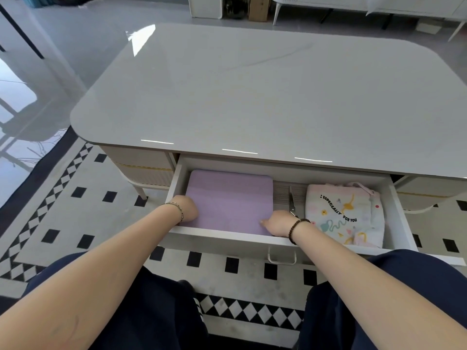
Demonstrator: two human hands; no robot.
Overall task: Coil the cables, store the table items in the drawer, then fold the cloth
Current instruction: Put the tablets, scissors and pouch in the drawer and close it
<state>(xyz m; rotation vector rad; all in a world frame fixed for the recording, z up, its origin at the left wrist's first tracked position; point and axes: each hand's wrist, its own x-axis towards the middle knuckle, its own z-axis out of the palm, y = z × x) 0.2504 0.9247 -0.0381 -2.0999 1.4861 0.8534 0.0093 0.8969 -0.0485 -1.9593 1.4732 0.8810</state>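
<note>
Inside the open drawer (177,181) under the glossy grey table (252,97), both of the person's hands lay on a flat lilac case (230,198) that filled the drawer's left part. The left hand (188,207) sat at the case's near left corner, against the drawer's side wall; only its back and knuckles showed, the fingers were tucked out of sight, so whether it gripped the case or merely pressed on it could not be told. The right hand (276,224) was at the case's near right corner, its thumb laid flat on the lilac top and pointing toward the left hand, the other fingers hidden behind the drawer's front wall; it seemed to pinch that corner. Just beyond the right hand's knuckles a pair of scissors (292,200) lay on the drawer floor, blades pointing away from the person, in the gap beside the case. To the right of that hand, close to its wrist, a folded printed cloth (346,213) with the words "especially for you" rested in the drawer's right part. A thin chain bracelet (177,207) circled the left wrist and a dark bead bracelet (295,229) the right. Below the right wrist hung the drawer's metal handle (281,258), and a black-and-white patterned rug (75,198) lay under the table.
</note>
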